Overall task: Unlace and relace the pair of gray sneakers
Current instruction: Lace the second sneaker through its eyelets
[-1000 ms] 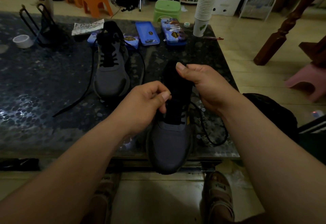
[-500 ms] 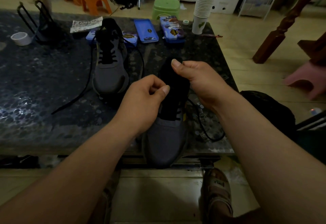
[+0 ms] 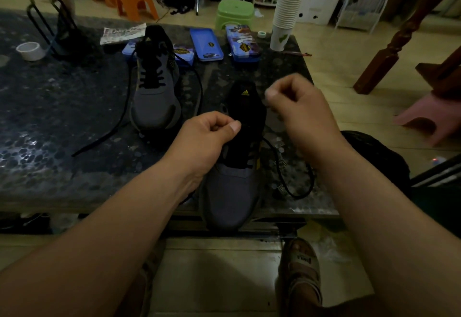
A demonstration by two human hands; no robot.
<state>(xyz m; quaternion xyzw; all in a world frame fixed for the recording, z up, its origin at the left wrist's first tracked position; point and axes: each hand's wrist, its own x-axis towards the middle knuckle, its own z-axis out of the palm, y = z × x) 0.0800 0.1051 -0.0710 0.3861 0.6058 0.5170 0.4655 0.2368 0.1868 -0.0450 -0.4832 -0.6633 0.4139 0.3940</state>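
Note:
The near gray sneaker [image 3: 230, 199] lies toe toward me at the table's front edge, its black tongue [image 3: 245, 107] standing up. My left hand [image 3: 207, 137] pinches the black lace at its left eyelet row. My right hand [image 3: 299, 109], blurred, hovers right of the tongue with thumb and forefinger pinched, apparently on the other lace end. A loop of that lace [image 3: 299, 192] lies on the table to the right. The far gray sneaker [image 3: 156, 99] sits behind, partly laced, with its loose lace [image 3: 99, 139] trailing left.
On the dark stone table [image 3: 50, 117] are blue tins [image 3: 205, 45], a stack of paper cups [image 3: 285, 15], a tape roll [image 3: 30, 51] and a black wire stand [image 3: 57, 35]. A black bag [image 3: 379, 152] sits right of the table; stools stand behind it.
My right hand let go of the tongue and swung out to the right. The tongue now stands uncovered. My left hand stayed at the left eyelets.

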